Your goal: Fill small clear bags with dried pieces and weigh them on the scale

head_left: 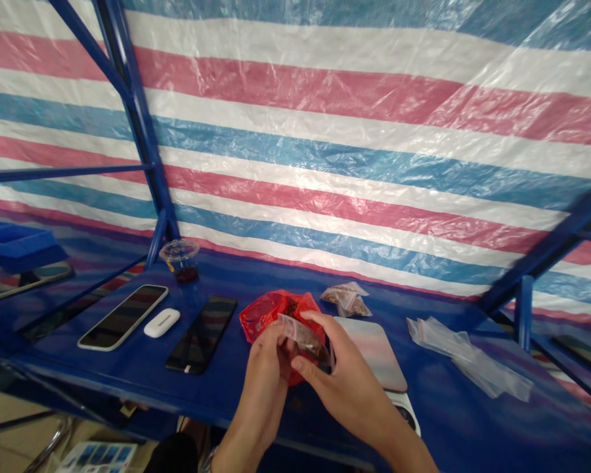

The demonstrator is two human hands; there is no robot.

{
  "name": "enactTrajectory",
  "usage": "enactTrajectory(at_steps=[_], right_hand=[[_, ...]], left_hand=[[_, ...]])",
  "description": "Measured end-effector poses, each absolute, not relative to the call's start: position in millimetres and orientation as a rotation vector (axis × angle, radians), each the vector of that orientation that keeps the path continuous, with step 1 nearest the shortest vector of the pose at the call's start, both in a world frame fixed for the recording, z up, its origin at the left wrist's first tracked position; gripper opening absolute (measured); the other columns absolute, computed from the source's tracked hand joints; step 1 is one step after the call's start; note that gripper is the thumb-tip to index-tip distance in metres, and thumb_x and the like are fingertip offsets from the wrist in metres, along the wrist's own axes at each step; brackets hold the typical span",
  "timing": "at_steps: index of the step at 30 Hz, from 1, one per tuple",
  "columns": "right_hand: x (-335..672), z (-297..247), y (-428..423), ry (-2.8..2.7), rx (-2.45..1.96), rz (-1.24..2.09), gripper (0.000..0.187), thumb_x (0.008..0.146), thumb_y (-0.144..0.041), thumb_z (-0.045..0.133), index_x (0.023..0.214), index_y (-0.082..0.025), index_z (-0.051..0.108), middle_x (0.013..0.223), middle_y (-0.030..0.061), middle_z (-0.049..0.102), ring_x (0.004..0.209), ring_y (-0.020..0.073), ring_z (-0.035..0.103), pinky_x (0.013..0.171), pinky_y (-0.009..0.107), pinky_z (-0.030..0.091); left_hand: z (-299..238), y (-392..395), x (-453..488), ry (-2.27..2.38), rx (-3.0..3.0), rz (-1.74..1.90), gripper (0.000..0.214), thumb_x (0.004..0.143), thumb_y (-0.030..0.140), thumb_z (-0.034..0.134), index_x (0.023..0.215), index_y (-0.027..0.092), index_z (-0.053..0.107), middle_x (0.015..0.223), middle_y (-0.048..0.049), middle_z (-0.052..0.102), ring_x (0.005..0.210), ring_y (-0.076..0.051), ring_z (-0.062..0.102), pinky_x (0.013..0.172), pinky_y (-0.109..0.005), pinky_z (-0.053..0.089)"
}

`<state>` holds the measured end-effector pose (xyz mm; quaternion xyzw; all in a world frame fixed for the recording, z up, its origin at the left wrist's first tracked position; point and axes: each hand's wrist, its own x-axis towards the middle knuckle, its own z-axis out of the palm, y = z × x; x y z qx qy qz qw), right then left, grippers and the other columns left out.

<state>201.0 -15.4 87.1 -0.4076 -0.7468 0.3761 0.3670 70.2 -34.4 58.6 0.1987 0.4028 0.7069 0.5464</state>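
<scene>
Between my two hands is a small clear zip bag (pixel 303 334) with brown bits inside, held over a red plastic bag (pixel 263 312). My left hand (pixel 266 364) pinches the zip bag's upper left corner. On the other side, my right hand (pixel 337 361) grips its right part between thumb and fingers. The red bag stands open, with brown pieces showing in its mouth. Just right of my right hand lies a kitchen scale (pixel 374 351) with a shiny flat plate, partly hidden by the forearm. Filled zip bags (pixel 346 297) lie behind the scale.
Flat zip bags (pixel 467 355) are spread at the right of the blue table (pixel 453 420). To the left lie a white-edged phone (pixel 124 316), a white earbud case (pixel 162 322) and a black phone (pixel 201 335). A plastic cup (pixel 181 259) with dark liquid stands behind them, near a blue metal post (pixel 142 131).
</scene>
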Motion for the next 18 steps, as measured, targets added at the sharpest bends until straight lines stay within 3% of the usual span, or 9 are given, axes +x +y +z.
enactTrajectory(at_steps=[5,12,18], right_hand=[[197,72,-5,-1.884,-1.201,0.963,0.033,0.096,-0.039,0.060,0.128,-0.027,0.063,0.116,0.0052,0.076,0.104,0.0243,0.072,0.091,0.034,0.053],[193,67,2,-1.907,-1.369,0.855,0.033,0.102,-0.050,0.048,0.118,-0.026,0.065,0.093,0.0044,0.078,0.084,0.0258,0.074,0.073,0.032,0.050],[191,69,4,-1.807,-1.439,0.786,0.037,0.101,-0.051,0.048,0.123,-0.026,0.063,0.097,0.0059,0.080,0.085,0.0269,0.076,0.069,0.031,0.051]], left_hand=[[48,-27,67,0.833,0.182,1.688,0.040,0.074,0.045,0.082,0.073,0.019,0.051,0.062,0.0047,0.054,0.054,-0.007,0.049,0.055,-0.021,0.042],[28,-29,87,0.910,0.256,1.588,0.047,0.075,0.051,0.075,0.102,0.014,0.065,0.057,0.0046,0.057,0.043,-0.009,0.048,0.043,-0.021,0.030],[25,-30,88,1.110,0.147,1.602,0.049,0.070,0.045,0.071,0.107,0.015,0.060,0.059,0.0061,0.055,0.039,-0.009,0.045,0.039,-0.021,0.024]])
